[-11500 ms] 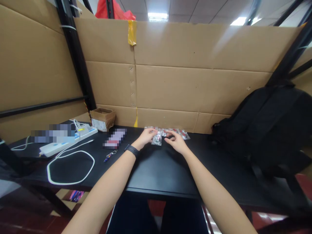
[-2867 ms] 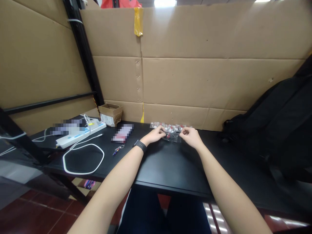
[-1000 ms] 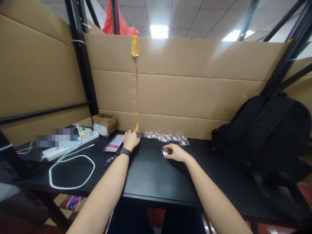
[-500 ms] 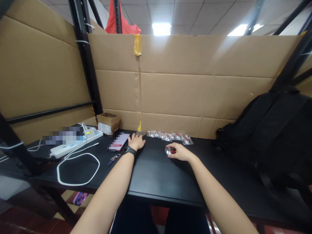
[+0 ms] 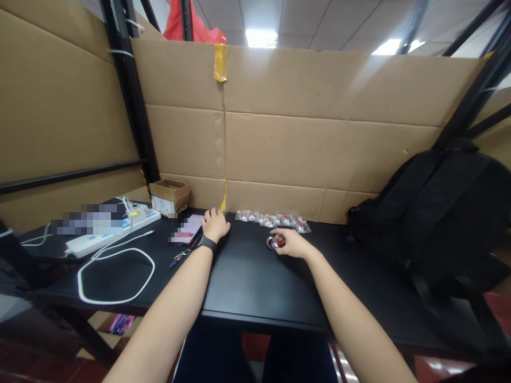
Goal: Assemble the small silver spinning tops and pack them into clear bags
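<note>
My right hand [image 5: 293, 243] is closed round a small shiny round item [image 5: 275, 242] with red on it, just above or on the black table [image 5: 263, 287]. My left hand [image 5: 215, 224], below a dark watch [image 5: 207, 243], rests near the table's back with its fingers spread, beside a phone [image 5: 189, 230]. Whether anything lies beneath its fingers is hidden. Several clear packets [image 5: 273, 219] with shiny round pieces and red marks lie in a row along the cardboard wall.
A small open cardboard box [image 5: 170, 197], a white power strip [image 5: 115, 233] and a looped white cable [image 5: 115, 302] are at left. Keys [image 5: 180, 258] lie by my left wrist. A black backpack [image 5: 447, 213] fills the right side.
The view has shifted slightly. My left hand has moved back from the brownish item at the wall, towards the phone. In my right hand the round item now looks tilted.
</note>
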The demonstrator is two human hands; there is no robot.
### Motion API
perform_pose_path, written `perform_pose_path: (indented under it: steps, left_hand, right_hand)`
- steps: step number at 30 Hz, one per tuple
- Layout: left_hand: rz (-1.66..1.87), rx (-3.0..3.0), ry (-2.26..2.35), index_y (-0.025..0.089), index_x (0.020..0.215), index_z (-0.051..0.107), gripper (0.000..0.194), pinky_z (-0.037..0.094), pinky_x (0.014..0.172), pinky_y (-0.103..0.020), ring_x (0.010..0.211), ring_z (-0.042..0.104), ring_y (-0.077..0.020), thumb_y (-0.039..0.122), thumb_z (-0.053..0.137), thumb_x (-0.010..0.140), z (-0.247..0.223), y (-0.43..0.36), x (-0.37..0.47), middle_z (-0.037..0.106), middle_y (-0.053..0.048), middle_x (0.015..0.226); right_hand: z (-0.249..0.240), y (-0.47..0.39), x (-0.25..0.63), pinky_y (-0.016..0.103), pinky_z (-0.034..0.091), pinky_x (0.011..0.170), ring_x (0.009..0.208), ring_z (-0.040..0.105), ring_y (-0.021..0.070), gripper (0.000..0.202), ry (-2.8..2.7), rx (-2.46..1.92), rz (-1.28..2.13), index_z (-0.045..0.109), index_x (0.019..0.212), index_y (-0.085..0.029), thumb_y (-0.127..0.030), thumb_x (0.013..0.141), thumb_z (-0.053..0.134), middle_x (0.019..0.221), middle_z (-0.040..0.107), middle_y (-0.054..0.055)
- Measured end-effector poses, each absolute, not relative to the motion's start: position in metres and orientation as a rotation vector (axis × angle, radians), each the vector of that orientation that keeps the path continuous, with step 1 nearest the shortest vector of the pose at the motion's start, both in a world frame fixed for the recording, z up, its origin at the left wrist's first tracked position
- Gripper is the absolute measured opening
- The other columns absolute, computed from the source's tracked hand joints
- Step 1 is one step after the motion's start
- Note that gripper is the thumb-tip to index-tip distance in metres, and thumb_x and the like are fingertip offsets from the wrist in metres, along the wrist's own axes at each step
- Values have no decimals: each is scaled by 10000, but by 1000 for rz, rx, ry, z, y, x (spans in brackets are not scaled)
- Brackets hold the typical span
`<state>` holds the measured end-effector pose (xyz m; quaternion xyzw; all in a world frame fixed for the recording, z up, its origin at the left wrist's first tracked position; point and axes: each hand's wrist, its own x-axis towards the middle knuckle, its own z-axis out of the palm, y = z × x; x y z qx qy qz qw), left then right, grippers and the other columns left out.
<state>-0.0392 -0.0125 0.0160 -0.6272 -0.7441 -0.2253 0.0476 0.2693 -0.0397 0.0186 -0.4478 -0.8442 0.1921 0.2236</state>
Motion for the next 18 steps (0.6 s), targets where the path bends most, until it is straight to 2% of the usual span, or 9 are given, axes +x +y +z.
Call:
perform_pose_path:
  steps: [3, 5, 8, 10, 13, 15, 18]
  left_hand:
    - [-964, -1841, -2127, 154, 1396, 482, 589, 318, 1079, -596, 1364, 352, -405, 253, 573, 823, 27, -18, -31, 390, -203, 1529]
    - [-1238, -1978, -1946, 162, 1339, 539, 513, 358, 1072, -555, 1326, 420, -381, 223, 555, 829, 35, -21, -22, 485, -188, 1445]
    - [-1446, -2409, -1641, 180, 1107, 679, 291, 470, 1001, -408, 1124, 607, -279, 224, 528, 862, 43, -27, -3, 680, -122, 1158]
    - [-1429, -2655, -1468, 204, 995, 716, 212, 520, 911, -316, 952, 674, -211, 235, 552, 865, 45, -33, 13, 735, -63, 992]
    - [-1517, -2929, -1208, 204, 1025, 723, 211, 530, 884, -304, 910, 696, -198, 242, 585, 870, 42, -44, 36, 758, -53, 973]
    - [-1573, -3001, -1097, 216, 1034, 729, 207, 530, 874, -304, 912, 703, -201, 245, 601, 874, 39, -50, 47, 764, -50, 980]
    - [-1619, -2963, -1082, 233, 1043, 736, 203, 522, 861, -301, 886, 706, -199, 250, 613, 883, 35, -55, 56, 765, -45, 969]
  right_hand:
    - [22, -40, 274, 291, 515, 795, 813, 647, 171, 667, -2311, -1264, 493, 665, 1252, -170, -85, 594, 741, 1036, 699, 64]
    - [23, -40, 276, 303, 522, 809, 853, 645, 186, 648, -2293, -1262, 447, 684, 1225, -171, -86, 586, 756, 1078, 685, 86]
    - [25, -39, 275, 328, 539, 825, 860, 651, 192, 505, -2188, -1215, 439, 714, 1139, -171, -135, 638, 760, 1078, 690, 95]
    - [26, -38, 270, 345, 555, 826, 843, 670, 187, 418, -2021, -1175, 541, 706, 1105, -172, -190, 690, 745, 1106, 697, 98]
    - [29, -41, 260, 361, 579, 804, 850, 707, 200, 407, -1737, -1082, 835, 671, 1089, -180, -309, 716, 769, 1140, 704, 98]
    - [31, -45, 255, 361, 593, 754, 840, 720, 216, 461, -1602, -1037, 994, 659, 1070, -191, -398, 688, 811, 1120, 710, 94]
    - [34, -54, 249, 371, 598, 762, 873, 728, 231, 495, -1519, -959, 1081, 663, 1067, -221, -433, 660, 848, 1171, 691, 83]
